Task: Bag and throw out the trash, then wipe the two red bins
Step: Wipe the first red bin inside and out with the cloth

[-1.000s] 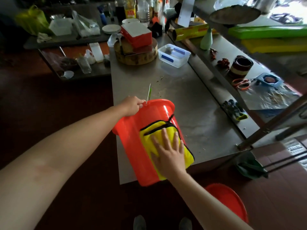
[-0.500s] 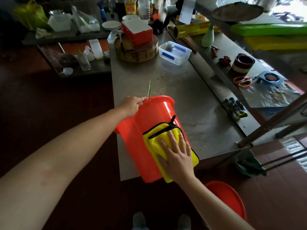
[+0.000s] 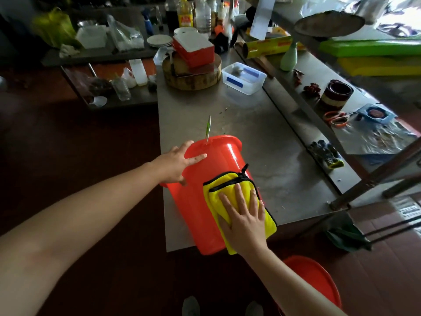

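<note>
Red bin [image 3: 198, 213] on table [image 3: 268, 160]; container [image 3: 244, 78] beyond

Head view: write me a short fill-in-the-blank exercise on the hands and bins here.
The right hand presses a ____ cloth against the tilted red bin. The left hand rests on that bin near its ____. A second red bin stands on the ____, beside the steel table.
Missing words: yellow; rim; floor.

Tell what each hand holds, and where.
Nothing gripped: left hand steadies the red bin with flat fingers near its rim; right hand presses the yellow cloth against its side.
</note>
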The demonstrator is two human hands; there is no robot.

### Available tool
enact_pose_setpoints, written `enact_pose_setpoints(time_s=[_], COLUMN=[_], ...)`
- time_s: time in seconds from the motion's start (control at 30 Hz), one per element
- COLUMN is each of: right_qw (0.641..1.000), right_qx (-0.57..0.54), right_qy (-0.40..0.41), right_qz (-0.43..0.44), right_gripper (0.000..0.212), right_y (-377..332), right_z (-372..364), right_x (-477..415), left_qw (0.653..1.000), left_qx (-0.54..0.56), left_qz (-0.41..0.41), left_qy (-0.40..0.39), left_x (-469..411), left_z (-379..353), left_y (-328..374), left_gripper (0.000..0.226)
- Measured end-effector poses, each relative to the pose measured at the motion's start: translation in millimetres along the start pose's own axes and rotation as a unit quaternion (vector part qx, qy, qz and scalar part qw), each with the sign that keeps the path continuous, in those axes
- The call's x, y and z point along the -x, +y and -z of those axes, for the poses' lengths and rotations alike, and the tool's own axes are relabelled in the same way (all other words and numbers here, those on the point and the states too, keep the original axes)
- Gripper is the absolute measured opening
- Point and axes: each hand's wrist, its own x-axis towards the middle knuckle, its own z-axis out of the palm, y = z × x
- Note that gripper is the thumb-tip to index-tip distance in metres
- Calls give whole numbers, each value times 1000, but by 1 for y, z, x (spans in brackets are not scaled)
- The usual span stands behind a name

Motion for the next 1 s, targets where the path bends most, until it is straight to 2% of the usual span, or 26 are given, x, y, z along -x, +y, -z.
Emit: enact_pose_setpoints(time_s=[0.2,0.3,0.4,0.5,0.63,0.7,0.77,0.83,0.9,1.0], right_qw=[987,984,993,998,976,964,969,986,998,997], right_qx=[71,68,21,-57,-185,-223,-199,-126,-57,21], right_qy=[3,1,14,26,-13,-19,-12,10,21,10], right_qz=[144,164,112,15,-118,-141,-147,-112,-35,69], right_gripper=[72,72,66,63,68,68,68,66,63,64], right_y=[-20,-9,16,41,62,62,53,38,23,7], right_z=[-18,-16,-12,-8,-2,-2,-2,-6,-12,-21], right_x=[14,13,12,13,5,2,5,12,20,28], left_qw=[1000,1000,1000,1000,999,999,999,999,999,999], left_qx=[16,18,7,9,30,34,44,47,35,36], left_qz=[9,10,9,10,17,19,22,18,12,9], left_qy=[-1,0,9,14,10,9,8,7,12,6], left_x=[-5,-2,-1,-3,-4,-5,-6,-7,-5,-1], left_z=[5,4,2,3,1,1,1,2,0,-4], left_y=[1,0,1,3,2,2,3,2,-1,-5], left_gripper=[117,117,116,115,117,116,116,116,115,114])
